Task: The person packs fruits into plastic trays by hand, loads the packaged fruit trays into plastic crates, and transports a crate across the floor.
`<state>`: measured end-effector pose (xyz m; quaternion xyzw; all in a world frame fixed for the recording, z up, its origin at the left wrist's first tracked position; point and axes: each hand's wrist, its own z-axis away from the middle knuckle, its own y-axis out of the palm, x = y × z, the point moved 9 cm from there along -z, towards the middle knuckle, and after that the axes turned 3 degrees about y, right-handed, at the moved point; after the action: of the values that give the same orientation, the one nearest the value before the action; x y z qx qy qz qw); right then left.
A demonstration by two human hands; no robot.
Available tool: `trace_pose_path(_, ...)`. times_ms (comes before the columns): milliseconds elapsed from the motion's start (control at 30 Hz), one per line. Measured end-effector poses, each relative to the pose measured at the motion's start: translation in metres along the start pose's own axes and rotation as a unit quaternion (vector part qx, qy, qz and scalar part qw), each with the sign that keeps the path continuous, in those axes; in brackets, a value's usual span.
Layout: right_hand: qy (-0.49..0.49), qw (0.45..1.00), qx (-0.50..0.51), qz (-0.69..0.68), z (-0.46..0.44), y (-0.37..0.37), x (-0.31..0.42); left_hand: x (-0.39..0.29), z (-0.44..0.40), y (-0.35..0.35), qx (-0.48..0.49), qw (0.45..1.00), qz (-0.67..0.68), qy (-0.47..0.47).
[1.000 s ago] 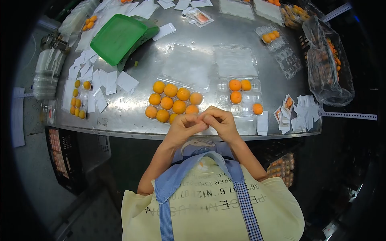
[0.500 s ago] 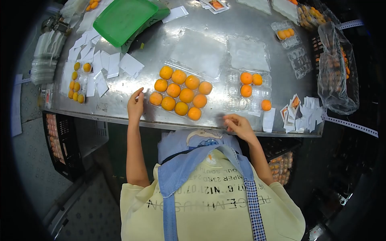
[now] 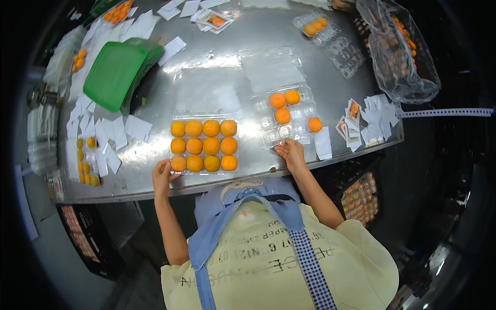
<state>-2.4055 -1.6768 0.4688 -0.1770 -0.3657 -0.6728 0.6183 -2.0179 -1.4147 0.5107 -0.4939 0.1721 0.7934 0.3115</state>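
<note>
A clear plastic fruit box (image 3: pixel 204 173) lies with its lid folded back, filled with rows of orange fruit (image 3: pixel 211 145). My left hand (image 3: pixel 163 178) is at its near left corner, fingers closed on the rim. To the right is a second open clear fruit box (image 3: pixel 305 138), with a few orange fruits (image 3: pixel 282 115) and several bare cups. My right hand (image 3: pixel 290 154) pinches this box's near edge. The fingertips of both hands are partly hidden.
A green plastic basket (image 3: pixel 116 75) stands at left among scattered white cards (image 3: pixel 137 128). Printed cards (image 3: pixel 354 121) lie at right. A smaller fruit pack (image 3: pixel 316 27) and a plastic-covered crate (image 3: pixel 400 57) are farther back. The metal table's near edge (image 3: pixel 248 182) runs before me.
The full box has turned from slanted to square with me. My left hand has come onto its corner, and my right hand has moved onto the other box's edge. The camera view has shifted.
</note>
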Motion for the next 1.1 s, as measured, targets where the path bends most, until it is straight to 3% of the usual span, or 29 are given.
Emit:
trace_pose_path(267,-0.082,0.994,-0.072,-0.029,-0.033,-0.047,0.055,0.019,0.006,0.048,0.016,0.998,0.056,0.001)
trace_pose_path(633,-0.055,0.998,-0.034,-0.011,-0.048,-0.07,0.066,0.02,-0.008,0.102,0.015,0.996,0.091,0.009)
trace_pose_path(867,-0.053,0.998,-0.017,-0.012,-0.037,-0.053,0.054,0.018,-0.004,0.086,-0.012,0.998,0.052,0.021)
trace_pose_path(1100,-0.02,0.999,0.036,-0.03,-0.001,-0.004,0.008,0.04,0.005,0.005,-0.049,0.997,0.062,0.005)
